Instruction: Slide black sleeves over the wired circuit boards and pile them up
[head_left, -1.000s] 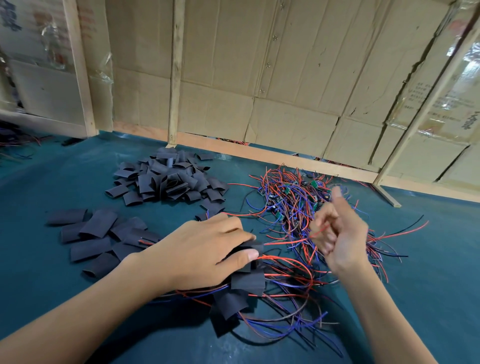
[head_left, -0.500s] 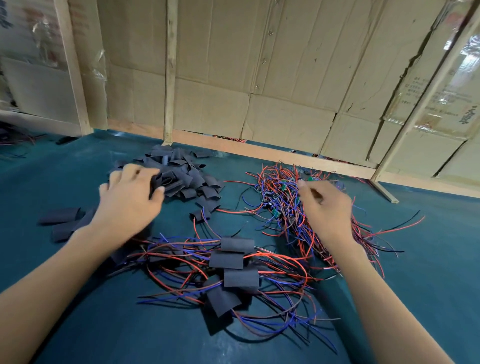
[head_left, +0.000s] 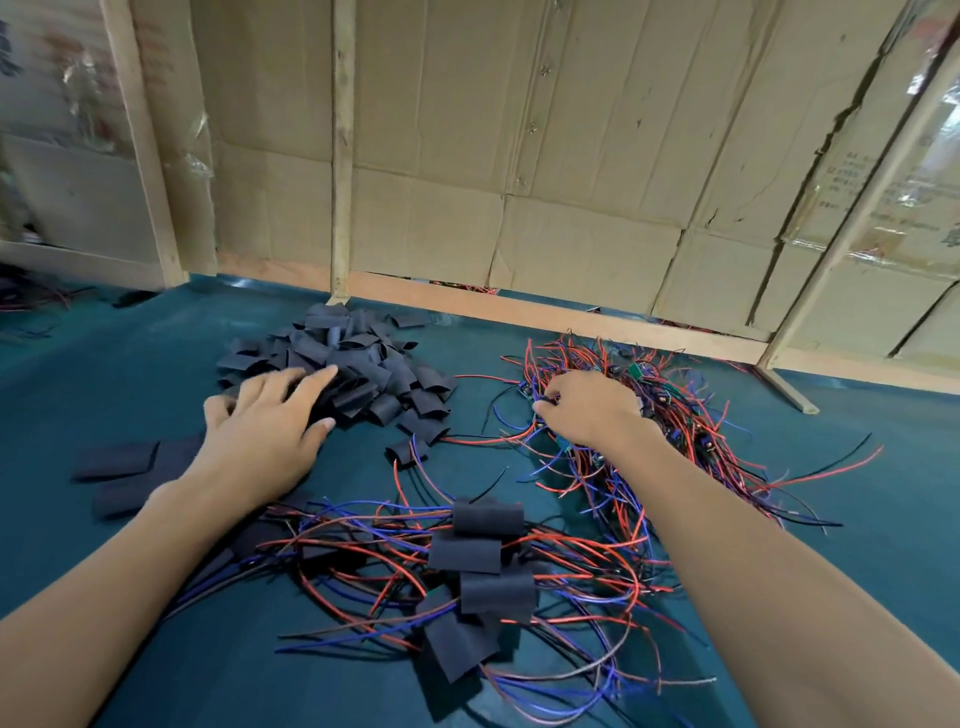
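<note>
Left hand (head_left: 265, 431), fingers spread, reaches the sleeve heap (head_left: 353, 369); right hand (head_left: 587, 410) pinches a wire in the tangle (head_left: 675, 415), apparently fetching parts for the next sleeving.

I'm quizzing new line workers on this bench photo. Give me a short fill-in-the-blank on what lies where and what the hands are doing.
The left hand reaches the heap of loose black ____.
The right hand pinches into the tangle of red and ____ wires.
The finished pile lies ____ to the person than both heaps.
The bench cover is ____.

Missing words: sleeves; blue; nearer; teal
</note>
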